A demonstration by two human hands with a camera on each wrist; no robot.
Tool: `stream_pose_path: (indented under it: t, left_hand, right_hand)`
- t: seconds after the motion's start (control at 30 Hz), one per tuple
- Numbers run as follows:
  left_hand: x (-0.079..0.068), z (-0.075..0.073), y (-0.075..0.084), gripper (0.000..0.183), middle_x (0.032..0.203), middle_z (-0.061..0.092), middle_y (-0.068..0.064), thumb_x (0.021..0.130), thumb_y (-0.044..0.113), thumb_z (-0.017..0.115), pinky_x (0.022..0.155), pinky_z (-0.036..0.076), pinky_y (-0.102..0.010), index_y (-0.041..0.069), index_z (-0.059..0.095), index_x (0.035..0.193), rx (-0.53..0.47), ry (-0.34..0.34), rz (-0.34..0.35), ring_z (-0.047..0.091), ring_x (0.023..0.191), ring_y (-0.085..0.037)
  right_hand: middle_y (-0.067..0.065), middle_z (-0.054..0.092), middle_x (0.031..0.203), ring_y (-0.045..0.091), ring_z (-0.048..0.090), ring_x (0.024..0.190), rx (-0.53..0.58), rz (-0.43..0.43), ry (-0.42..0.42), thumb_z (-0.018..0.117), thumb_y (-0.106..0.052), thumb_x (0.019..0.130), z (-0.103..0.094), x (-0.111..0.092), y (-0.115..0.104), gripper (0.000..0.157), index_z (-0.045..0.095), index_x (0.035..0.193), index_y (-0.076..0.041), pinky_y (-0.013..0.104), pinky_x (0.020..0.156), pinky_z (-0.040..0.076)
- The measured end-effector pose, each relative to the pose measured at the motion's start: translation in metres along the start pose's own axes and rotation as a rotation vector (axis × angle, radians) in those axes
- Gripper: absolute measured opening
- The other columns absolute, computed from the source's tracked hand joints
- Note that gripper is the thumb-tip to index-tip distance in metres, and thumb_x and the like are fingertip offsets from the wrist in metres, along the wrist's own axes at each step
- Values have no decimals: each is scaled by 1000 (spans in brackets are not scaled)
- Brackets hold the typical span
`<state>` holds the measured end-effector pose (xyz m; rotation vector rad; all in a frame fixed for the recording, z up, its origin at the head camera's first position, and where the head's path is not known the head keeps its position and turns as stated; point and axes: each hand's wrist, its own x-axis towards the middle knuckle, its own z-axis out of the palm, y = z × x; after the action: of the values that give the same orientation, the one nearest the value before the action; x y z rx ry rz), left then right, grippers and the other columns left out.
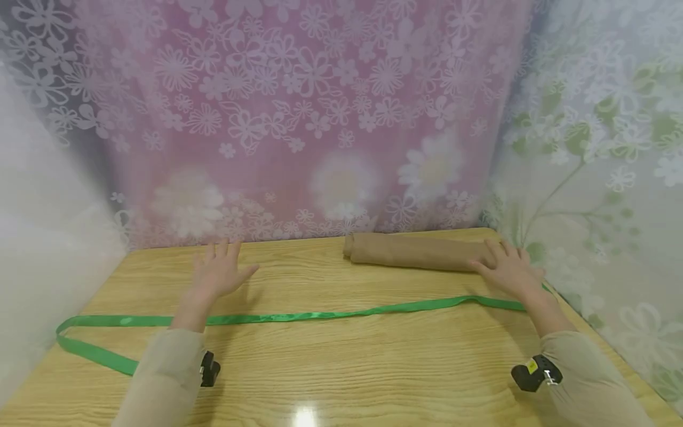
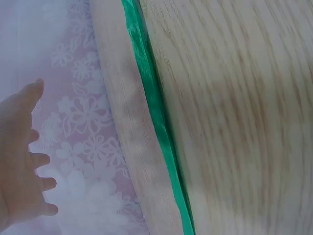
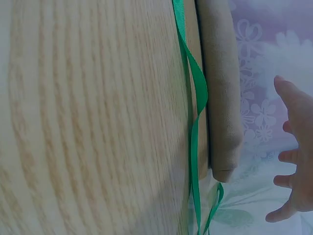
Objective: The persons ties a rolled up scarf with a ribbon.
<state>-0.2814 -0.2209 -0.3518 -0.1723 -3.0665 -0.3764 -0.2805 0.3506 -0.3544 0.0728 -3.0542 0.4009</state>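
Note:
Both hands hover over a wooden table with fingers spread and nothing held. My left hand point(image 1: 217, 276) is above the table's left part, its forearm crossing over a long green ribbon point(image 1: 320, 316). In the left wrist view the left hand point(image 2: 22, 156) shows straight, parted fingers, with the ribbon point(image 2: 155, 105) running beside it. My right hand point(image 1: 509, 270) overlaps the right end of a rolled brown cloth point(image 1: 416, 251) in the head view. From the right wrist, the hand point(image 3: 298, 156) appears apart from the cloth roll point(image 3: 222, 93), and the ribbon point(image 3: 198, 88) lies twisted alongside.
The ribbon folds back in a loop at the table's left side. A pink flowered curtain point(image 1: 277, 118) hangs behind the table point(image 1: 331, 373), with pale sheets point(image 1: 603, 196) at both sides. Small black devices point(image 1: 536, 373) sit at the wrists.

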Motion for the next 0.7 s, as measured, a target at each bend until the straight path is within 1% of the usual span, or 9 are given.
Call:
stream_pose_path:
  t: [0.1, 0.23, 0.3, 0.33, 0.47, 0.57, 0.63, 0.7]
  left_hand:
    - [5, 0, 9, 79, 146, 17, -30, 93, 53, 41, 100, 3, -68, -1, 16, 146, -9, 46, 8, 7, 132, -51]
    - [11, -1, 22, 69, 137, 32, -33, 95, 42, 45, 102, 16, -63, -10, 29, 138, 1, 117, 17, 25, 127, -50]
    - [14, 0, 28, 64, 131, 39, -33, 95, 37, 47, 100, 25, -61, -13, 35, 133, -15, 145, 20, 34, 121, -50]
    - [16, 0, 32, 60, 128, 43, -33, 95, 35, 48, 97, 31, -59, -13, 39, 130, -24, 161, 20, 38, 118, -49]
    - [25, 2, 47, 49, 117, 53, -28, 95, 29, 51, 87, 43, -53, -11, 47, 122, -118, 176, 22, 49, 108, -43]
    - [33, 7, 60, 41, 112, 56, -25, 94, 25, 51, 81, 48, -48, -9, 51, 117, -173, 174, 23, 53, 102, -40]
    - [38, 11, 70, 37, 108, 57, -23, 93, 23, 52, 76, 50, -44, -8, 53, 113, -191, 176, 30, 56, 96, -36]
    - [43, 15, 80, 34, 102, 59, -21, 93, 23, 53, 69, 51, -40, -7, 55, 109, -186, 179, 52, 59, 87, -33]
  right_hand:
    - [35, 11, 143, 63, 10, 121, 12, -21, 28, 37, -61, 91, -1, 0, -2, 85, 14, 147, -2, 81, 82, 12]
    - [42, 22, 133, 62, 22, 116, 31, -70, 83, 42, -53, 93, -1, 0, -4, 81, 23, 141, 9, 72, 89, 21]
    - [44, 25, 130, 61, 27, 114, 47, -85, 105, 45, -49, 93, 0, 0, -4, 78, 26, 138, 11, 70, 89, 25]
    - [44, 27, 129, 60, 28, 113, 54, -89, 111, 46, -48, 93, 1, 0, -4, 77, 27, 137, 12, 69, 89, 26]
    - [44, 29, 128, 59, 30, 113, 96, -79, 102, 50, -41, 94, 1, 0, -4, 72, 29, 136, 13, 68, 88, 29]
    - [45, 31, 126, 59, 30, 112, 124, -77, 101, 53, -32, 93, -2, 0, -3, 67, 30, 134, 16, 68, 88, 30]
    - [45, 33, 124, 60, 31, 111, 138, -78, 108, 55, -26, 92, -5, 0, -2, 63, 31, 132, 17, 67, 88, 30]
    - [45, 35, 123, 60, 32, 111, 140, -77, 113, 55, -23, 92, -7, 1, 0, 61, 32, 130, 18, 67, 88, 30]
